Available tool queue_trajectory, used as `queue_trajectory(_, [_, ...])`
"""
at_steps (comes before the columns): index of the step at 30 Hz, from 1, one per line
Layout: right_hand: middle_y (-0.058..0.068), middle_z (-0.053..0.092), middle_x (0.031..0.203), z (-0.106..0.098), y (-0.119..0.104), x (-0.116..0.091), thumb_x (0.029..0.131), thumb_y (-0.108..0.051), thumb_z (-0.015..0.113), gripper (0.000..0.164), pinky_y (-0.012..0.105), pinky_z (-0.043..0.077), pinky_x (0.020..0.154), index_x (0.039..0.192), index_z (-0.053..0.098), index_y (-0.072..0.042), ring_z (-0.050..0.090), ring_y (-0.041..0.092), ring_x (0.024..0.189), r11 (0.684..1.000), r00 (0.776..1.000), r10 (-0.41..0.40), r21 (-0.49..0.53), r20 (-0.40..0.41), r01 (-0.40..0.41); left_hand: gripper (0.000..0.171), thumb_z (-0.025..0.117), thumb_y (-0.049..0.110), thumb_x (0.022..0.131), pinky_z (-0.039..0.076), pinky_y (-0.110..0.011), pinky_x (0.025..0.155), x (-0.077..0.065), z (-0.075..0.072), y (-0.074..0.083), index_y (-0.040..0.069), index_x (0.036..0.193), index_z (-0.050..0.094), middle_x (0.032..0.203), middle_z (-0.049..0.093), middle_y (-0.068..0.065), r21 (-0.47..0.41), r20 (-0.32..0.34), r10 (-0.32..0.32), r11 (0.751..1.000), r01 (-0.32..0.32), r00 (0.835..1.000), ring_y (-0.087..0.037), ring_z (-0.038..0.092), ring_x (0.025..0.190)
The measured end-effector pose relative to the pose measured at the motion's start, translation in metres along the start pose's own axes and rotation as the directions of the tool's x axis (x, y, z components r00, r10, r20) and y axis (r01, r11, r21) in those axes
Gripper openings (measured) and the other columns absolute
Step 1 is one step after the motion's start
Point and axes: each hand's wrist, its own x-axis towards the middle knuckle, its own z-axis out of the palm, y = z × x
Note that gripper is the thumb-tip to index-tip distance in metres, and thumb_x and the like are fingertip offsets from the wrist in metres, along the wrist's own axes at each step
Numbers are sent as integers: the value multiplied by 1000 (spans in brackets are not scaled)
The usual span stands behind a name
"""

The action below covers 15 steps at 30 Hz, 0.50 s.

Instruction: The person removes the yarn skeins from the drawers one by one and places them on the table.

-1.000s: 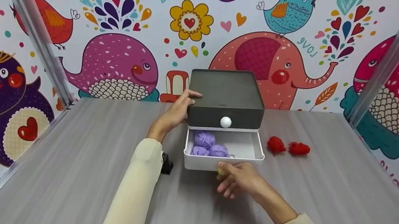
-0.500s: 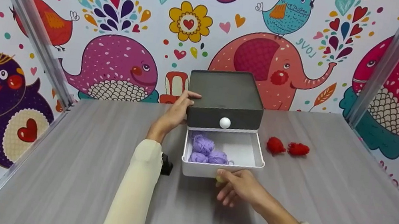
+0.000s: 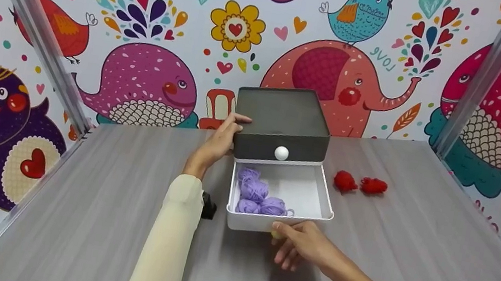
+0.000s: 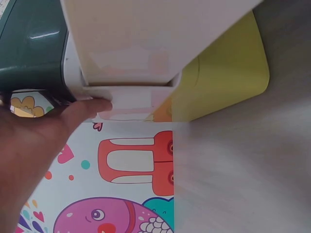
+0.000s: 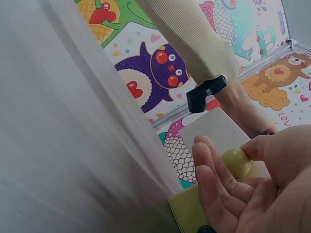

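Note:
A stacked drawer box has a dark grey top drawer (image 3: 279, 148) with a white knob (image 3: 281, 153). Below it a white drawer (image 3: 252, 223) stands pulled out, holding several purple yarn balls (image 3: 254, 190) on its left side. My right hand (image 3: 307, 244) pinches the yellow-green knob (image 5: 236, 163) on the white drawer's front between thumb and fingers. My left hand (image 3: 218, 144) holds the box's left side, digits over the dark top edge and one fingertip against the white frame (image 4: 131, 103). Lowest in the stack, a yellow-green section (image 4: 228, 73) shows in the left wrist view.
Two small red yarn bundles, a left one (image 3: 345, 182) and a right one (image 3: 373, 186), lie on the grey table (image 3: 115, 219) right of the box. A patterned wall (image 3: 159, 18) stands behind, with metal posts (image 3: 477, 79) at both sides.
The white drawer has slid farther out toward me with my right hand on its knob. More of the purple yarn balls shows inside. My left hand stays on the box.

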Motion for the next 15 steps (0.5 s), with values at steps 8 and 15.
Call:
queue_trajectory(8, [6, 71, 65, -1, 2, -6, 99, -41, 58, 51, 26, 52, 48, 101, 69, 9, 64, 11, 48, 1000, 1000, 15, 0, 18, -15, 40, 27, 20, 103, 48, -54, 98, -1, 0, 0, 17, 138, 45, 144, 38, -17, 13, 6, -2, 1000, 2, 1000, -35, 56, 114])
queue_trajectory(15, [5, 70, 62, 6, 5, -16, 98, -40, 59, 50, 25, 51, 46, 99, 69, 8, 62, 10, 46, 1000, 999, -2, -8, 42, 2, 40, 26, 20, 103, 50, -54, 97, -1, 0, 1, 17, 138, 44, 141, 40, -18, 4, 16, -1, 1000, 1, 1000, -35, 57, 112])
